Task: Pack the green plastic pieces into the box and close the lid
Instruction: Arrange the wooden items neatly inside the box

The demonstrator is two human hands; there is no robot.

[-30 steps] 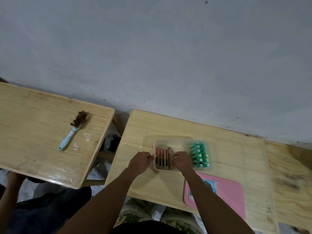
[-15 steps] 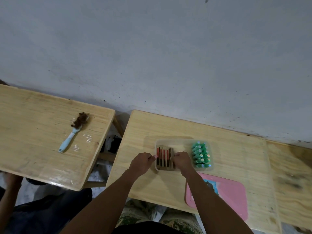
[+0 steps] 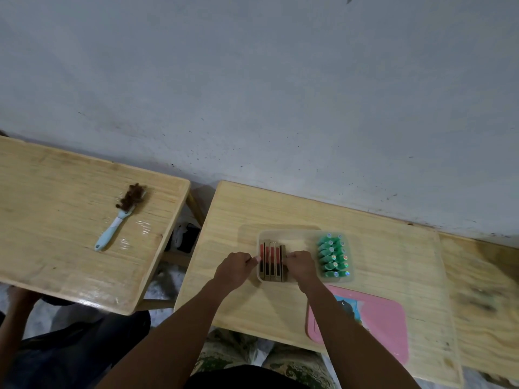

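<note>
A clear plastic box (image 3: 297, 234) sits on the middle wooden table (image 3: 393, 262). Several green plastic pieces (image 3: 332, 255) stand packed in rows in its right end. A row of brown and red slim packs (image 3: 271, 261) stands in its left end. My left hand (image 3: 234, 269) pinches the left side of that row, at the box's left wall. My right hand (image 3: 300, 266) presses the row's right side, inside the box. The pink lid (image 3: 384, 327) lies flat on the table, near right of the box, partly under my right forearm.
A second wooden table (image 3: 56, 234) stands to the left with a blue-handled brush (image 3: 118, 220) on it. A grey wall rises behind both tables. Another person's arm (image 3: 11, 318) shows at the lower left. A third wooden surface (image 3: 486, 290) adjoins on the right.
Both hands stay on the brown and red row, hardly moved. The view has shifted slightly.
</note>
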